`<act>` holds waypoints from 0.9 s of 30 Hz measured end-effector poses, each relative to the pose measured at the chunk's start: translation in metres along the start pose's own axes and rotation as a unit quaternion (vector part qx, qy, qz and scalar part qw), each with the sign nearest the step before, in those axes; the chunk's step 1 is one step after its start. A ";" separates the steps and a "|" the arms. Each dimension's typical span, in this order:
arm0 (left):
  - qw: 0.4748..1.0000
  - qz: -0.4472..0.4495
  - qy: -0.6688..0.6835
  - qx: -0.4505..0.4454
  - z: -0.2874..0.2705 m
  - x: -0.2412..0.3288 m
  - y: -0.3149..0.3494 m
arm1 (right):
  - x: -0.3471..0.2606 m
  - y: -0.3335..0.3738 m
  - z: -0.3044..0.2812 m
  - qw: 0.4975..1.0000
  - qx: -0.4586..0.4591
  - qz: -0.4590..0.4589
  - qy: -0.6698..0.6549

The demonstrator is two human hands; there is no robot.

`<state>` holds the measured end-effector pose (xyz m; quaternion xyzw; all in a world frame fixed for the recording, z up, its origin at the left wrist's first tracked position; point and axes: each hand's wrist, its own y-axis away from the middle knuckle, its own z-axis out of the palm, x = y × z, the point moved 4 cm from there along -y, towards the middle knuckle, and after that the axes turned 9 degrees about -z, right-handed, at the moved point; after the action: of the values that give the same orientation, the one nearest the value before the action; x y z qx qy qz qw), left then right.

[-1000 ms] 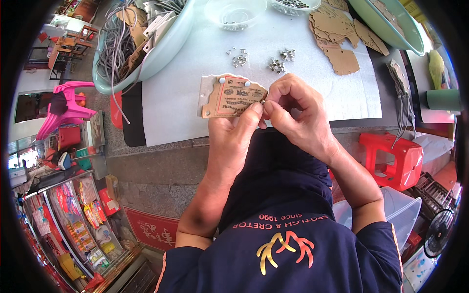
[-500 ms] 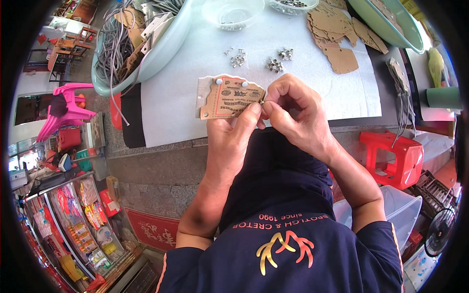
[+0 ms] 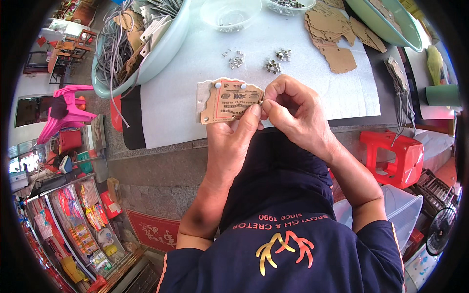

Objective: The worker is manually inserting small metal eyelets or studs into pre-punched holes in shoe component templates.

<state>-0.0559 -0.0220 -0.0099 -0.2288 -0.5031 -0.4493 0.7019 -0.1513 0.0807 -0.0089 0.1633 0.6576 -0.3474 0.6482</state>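
My left hand is closed on a printed brown cardboard tag with a wavy top edge, its thumb on the face. Two round metal studs show along the tag's top edge, and a hole marks its lower left corner. A pale layer sticks out behind its left side. My right hand pinches a small metal piece against the tag's right edge; the fingertips partly hide it. Beyond the hands, small silver studs and clusters of metal fittings lie on the white sheet.
A large pale green basin at the left holds grey cords and tags. Clear bowls stand at the back. Stacked brown cardboard tags lie at the right beside another green basin. A red stool stands at the lower right.
The tag has tilted slightly and dropped a little at its lower edge. Both hands keep nearly the same grip; the view has shifted slightly.
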 end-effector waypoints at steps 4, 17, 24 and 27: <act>0.999 -0.008 -0.031 -0.006 -0.001 -0.001 0.002 | 0.001 0.001 -0.002 0.999 -0.010 -0.028 0.016; 0.999 0.013 -0.052 -0.003 0.002 0.002 0.004 | 0.003 0.002 -0.002 0.999 0.002 -0.039 0.028; 0.998 0.043 -0.052 0.002 0.003 0.003 0.006 | 0.006 0.003 -0.005 0.998 0.012 -0.049 0.047; 0.997 0.047 -0.061 0.003 0.002 0.003 0.007 | 0.003 0.003 -0.005 0.996 0.012 -0.049 0.073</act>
<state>-0.0505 -0.0181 -0.0056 -0.2769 -0.5355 -0.3993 0.6908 -0.1533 0.0852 -0.0126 0.1638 0.7063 -0.3734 0.5787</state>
